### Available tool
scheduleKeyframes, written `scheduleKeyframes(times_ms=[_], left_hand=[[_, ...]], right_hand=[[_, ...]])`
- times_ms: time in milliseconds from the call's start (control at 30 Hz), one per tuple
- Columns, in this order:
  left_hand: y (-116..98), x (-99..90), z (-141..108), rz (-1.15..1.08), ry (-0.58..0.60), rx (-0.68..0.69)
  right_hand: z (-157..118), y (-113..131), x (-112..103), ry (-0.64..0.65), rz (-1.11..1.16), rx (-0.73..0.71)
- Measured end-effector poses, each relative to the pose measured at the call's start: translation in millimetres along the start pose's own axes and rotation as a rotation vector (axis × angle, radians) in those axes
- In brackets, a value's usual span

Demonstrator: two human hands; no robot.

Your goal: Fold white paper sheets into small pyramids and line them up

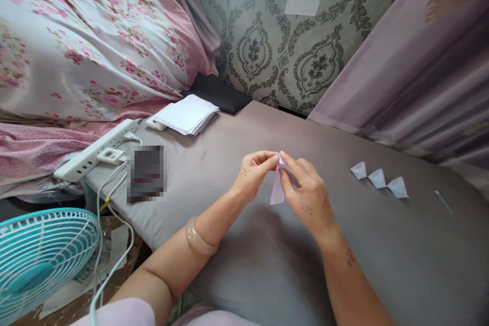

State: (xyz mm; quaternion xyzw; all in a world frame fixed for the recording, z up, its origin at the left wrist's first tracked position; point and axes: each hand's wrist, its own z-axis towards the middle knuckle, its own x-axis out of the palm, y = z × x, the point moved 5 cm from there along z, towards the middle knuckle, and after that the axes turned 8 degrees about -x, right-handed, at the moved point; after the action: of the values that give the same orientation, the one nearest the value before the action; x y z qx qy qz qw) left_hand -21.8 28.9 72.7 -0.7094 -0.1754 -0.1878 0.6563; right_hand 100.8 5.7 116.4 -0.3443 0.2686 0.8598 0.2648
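Both hands meet around a piece of white paper [277, 189] above the grey sheet. My left hand [254, 173] pinches its top edge between thumb and fingers. On the other side, my right hand [305, 183] grips the same paper, thumb and forefinger pressed on it near the top. A narrow slanted strip of the paper hangs below the fingers; the rest is hidden behind my right hand. To the right, a row of three small folded paper pieces [377, 179] lies on the sheet, their corners close together.
A stack of white paper [187, 114] lies near a black folder-like item [219, 92]. At left are a power strip [97, 150] with white cables, a blurred-out dark object [146, 173] and a turquoise fan [46, 265]. A thin white stick [443, 201] lies far right on the grey sheet [382, 254].
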Motion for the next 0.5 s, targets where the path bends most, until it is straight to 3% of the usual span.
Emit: scheduleKeyframes(times_ms=[333,433,500], left_hand=[[4,5.9,1,-0.187,0.045,-0.219],[8,5.5,3,-0.229,0.071,-0.302],[11,3.8,5,-0.221,0.070,-0.309]], right_hand=[[0,13,-1,0.130,-0.254,-0.029],[0,8,-3,0.166,-0.125,0.057],[0,-1,-4,0.162,0.083,0.162]])
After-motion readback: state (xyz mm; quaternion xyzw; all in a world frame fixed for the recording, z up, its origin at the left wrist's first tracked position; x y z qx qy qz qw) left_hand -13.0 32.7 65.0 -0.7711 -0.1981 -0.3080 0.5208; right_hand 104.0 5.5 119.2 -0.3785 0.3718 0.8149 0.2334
